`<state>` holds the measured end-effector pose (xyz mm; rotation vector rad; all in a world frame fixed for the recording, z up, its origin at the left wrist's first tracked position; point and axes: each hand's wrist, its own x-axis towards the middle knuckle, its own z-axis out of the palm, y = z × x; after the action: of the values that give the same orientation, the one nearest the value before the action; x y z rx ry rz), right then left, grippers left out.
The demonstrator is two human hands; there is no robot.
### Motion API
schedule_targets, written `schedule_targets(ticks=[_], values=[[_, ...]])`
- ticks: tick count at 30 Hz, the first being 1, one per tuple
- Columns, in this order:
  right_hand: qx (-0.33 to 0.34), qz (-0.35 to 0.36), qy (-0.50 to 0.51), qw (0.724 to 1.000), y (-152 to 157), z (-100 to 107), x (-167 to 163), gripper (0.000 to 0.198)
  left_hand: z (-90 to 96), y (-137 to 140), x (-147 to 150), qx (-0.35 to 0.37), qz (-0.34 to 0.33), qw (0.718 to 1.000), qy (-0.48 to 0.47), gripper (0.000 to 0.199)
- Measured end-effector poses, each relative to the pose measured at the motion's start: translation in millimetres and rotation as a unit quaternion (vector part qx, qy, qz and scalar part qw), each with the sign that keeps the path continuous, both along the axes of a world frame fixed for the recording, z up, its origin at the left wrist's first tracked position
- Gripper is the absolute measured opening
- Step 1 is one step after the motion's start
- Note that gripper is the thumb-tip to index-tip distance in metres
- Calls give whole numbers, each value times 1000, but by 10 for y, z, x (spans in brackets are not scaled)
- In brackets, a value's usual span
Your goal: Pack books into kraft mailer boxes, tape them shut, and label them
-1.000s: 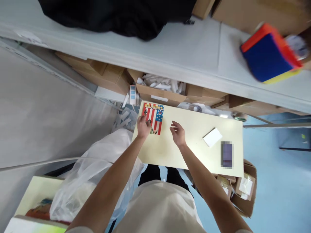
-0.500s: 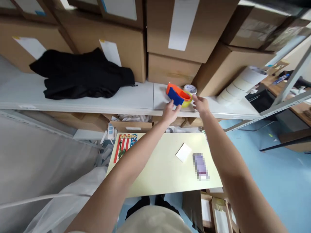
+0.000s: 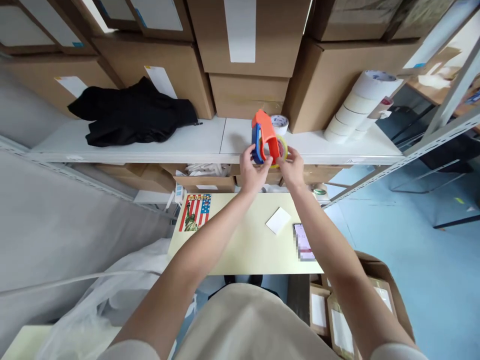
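Observation:
An orange and blue tape dispenser (image 3: pixel 267 134) is held up at the front of the shelf. My left hand (image 3: pixel 253 170) is closed on its lower left side, by the blue part. On the right, my right hand (image 3: pixel 292 167) pinches a roll of yellow tape (image 3: pixel 282 146), which sits against the dispenser's right side. Whether the roll is inside the dispenser or just beside it, I cannot tell. Just behind stands a white tape roll (image 3: pixel 279 123) on the shelf (image 3: pixel 236 137).
Black cloth (image 3: pixel 138 115) lies on the shelf at left, and stacked white rolls (image 3: pixel 350 110) lean at right. Cardboard boxes (image 3: pixel 247 92) line the back. Below, a pale table (image 3: pixel 240 245) bears a magazine (image 3: pixel 195 212), a white card (image 3: pixel 278 220) and a phone (image 3: pixel 303 242).
Both hands have closed in on the dispenser and yellow roll. The dispenser has been lifted and turned more upright, with the yellow roll at its right side. The head view has shifted.

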<state>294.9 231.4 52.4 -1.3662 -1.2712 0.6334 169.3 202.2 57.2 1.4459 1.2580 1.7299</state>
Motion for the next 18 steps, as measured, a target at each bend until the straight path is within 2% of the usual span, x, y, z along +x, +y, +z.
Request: schedule_targets(ticks=[1,3,6,8,11,13,15,18], values=[[-10,12,15,1000,-253,-80,29,48,-66,-199,6,-8,-5,1000,8,53],[-31,6,33,999,-779,-320,86,47,-311,-604,20,-51,-34,998,4,50],[-82,-15,30,996,-1471,-861,137,43,-899,-1152,32,-152,-41,987,-1,46],[-160,-2,35,986,-1808,-1275,142,43,-1340,-1435,23,-215,-38,976,3,43],[-263,14,18,965,-2135,-1831,125,42,-1911,-1717,-22,-276,-41,959,41,38],[-297,17,7,955,-2261,-2107,110,41,-2184,-1821,-60,-303,-46,950,65,38],[-318,19,-3,948,-2329,-2305,102,40,-2372,-1874,-90,-332,-50,939,77,40],[-345,25,-22,938,-2355,-2493,116,40,-2544,-1892,-106,-366,-55,925,84,41]])
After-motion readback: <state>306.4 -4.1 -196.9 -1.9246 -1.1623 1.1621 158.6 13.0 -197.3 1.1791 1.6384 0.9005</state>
